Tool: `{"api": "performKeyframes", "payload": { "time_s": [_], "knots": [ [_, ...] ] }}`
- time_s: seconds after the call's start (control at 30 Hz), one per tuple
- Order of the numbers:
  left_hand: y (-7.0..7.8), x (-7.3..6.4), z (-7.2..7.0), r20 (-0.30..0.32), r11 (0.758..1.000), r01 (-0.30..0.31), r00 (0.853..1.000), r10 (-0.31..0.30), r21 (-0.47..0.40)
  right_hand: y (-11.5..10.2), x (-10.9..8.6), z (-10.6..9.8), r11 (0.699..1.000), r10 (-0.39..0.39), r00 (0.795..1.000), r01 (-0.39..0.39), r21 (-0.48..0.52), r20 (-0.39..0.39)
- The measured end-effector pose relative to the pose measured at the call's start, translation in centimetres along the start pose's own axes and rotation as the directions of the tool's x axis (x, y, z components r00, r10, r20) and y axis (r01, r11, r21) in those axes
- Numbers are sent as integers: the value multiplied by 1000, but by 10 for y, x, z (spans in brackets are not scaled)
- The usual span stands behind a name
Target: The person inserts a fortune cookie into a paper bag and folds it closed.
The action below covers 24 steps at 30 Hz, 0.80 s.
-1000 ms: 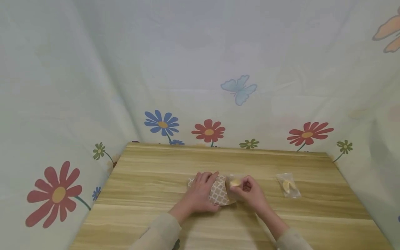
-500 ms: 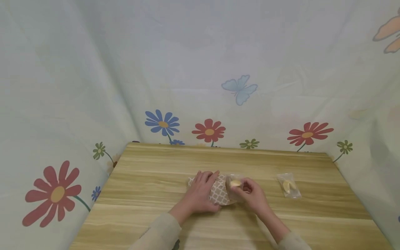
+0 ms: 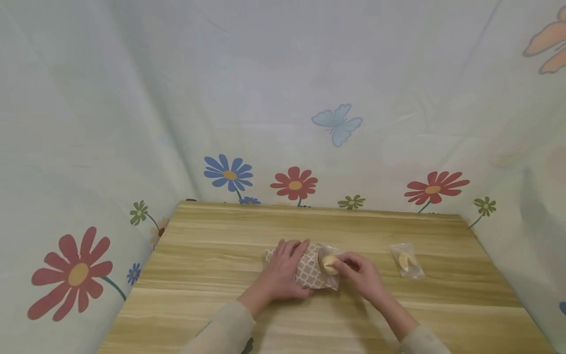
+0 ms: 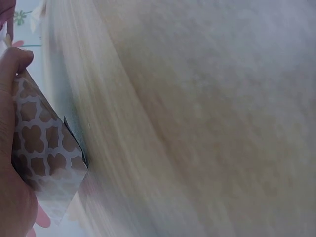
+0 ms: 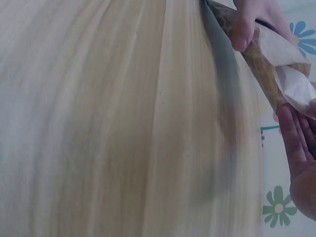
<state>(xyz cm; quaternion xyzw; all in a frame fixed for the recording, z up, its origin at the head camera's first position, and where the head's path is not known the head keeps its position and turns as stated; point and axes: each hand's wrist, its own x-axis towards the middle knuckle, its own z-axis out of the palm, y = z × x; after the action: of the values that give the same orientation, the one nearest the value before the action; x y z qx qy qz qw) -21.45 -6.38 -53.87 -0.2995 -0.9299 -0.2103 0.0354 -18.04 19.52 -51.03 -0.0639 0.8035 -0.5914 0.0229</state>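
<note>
- Brown with a white lattice print covers the patterned bag (image 3: 310, 271), which lies on the desk (image 3: 212, 246) at the lower centre of the head view, its mouth facing right.
- My left hand (image 3: 283, 276) is spread across it, thumb at its lower edge and fingertips over its upper one, holding the bag between them.
- My right hand (image 3: 366, 281) pinches a pale yellow piece (image 3: 329, 266), perhaps a folded cookie, right at the bag's mouth.
- Clear film (image 3: 328, 250) shows around that piece; whether it is a wrapper or part of the bag, I cannot tell.
- A clear packet (image 3: 407, 262) with a similar piece inside lies farther right in the frame, well apart from both hands.
- The step in hand, as I judge it, is working the pinched piece at the mouth, and it calls for a steady left hand with light pressure, so the bag neither slides nor crumples.
- I would pinch softly with the right, since the piece is probably brittle and could crack.
- I would also move it straight along the bag's length, through the middle of the mouth, so the film does not snag.
</note>
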Motion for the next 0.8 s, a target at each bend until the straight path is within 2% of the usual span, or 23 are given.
{"api": "performKeyframes", "payload": {
  "time_s": [0.23,0.37,0.63,0.8],
  "knots": [
    [-3,0,2,-22,1000,-12,1000,13,17,-2,3,-16,998,-55,989,60,-29,138],
    [-3,-1,1,-26,1000,-13,1000,14,8,-3,10,-21,996,-45,980,59,-65,194],
    [-1,0,2,-17,1000,-15,1000,15,5,-12,27,-19,990,-15,978,43,-133,207],
    [1,1,2,-17,1000,-16,1000,16,9,-18,33,-17,983,-23,975,63,-173,221]
  ]
}}
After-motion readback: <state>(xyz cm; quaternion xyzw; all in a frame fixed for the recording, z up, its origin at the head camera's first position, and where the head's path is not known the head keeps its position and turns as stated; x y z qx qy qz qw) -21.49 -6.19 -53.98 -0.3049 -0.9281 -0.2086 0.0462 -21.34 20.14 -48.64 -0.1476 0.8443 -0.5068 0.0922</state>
